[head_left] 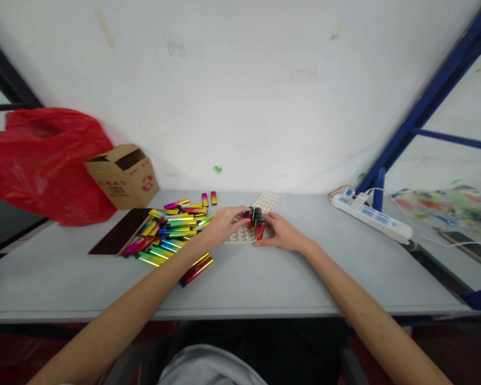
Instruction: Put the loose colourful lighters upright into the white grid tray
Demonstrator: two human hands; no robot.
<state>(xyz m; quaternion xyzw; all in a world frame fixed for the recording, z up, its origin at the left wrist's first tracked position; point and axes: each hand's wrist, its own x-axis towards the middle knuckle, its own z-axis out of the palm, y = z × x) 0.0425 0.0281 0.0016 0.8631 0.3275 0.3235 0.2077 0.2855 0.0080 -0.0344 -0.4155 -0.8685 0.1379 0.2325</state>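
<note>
Near the middle of the table, a pale tray with small round hollows [266, 202] lies flat, partly hidden by both hands. A row of lighters with black tops [258, 225] stands upright on it. My left hand [227, 223] reaches in from the left, its fingers closed on a lighter [249, 216] beside that row. On the row's right side, my right hand [279, 231] has thumb and fingers apart, curved against the standing lighters. A pile of shiny coloured lighters [176, 230] lies left of the tray.
A dark flat panel [121, 232] lies left of the pile. Behind it are a cardboard box [124, 179] and a red plastic bag [52, 166]. A white power strip [371, 216] with cables is at the right, near a blue metal frame [409, 125].
</note>
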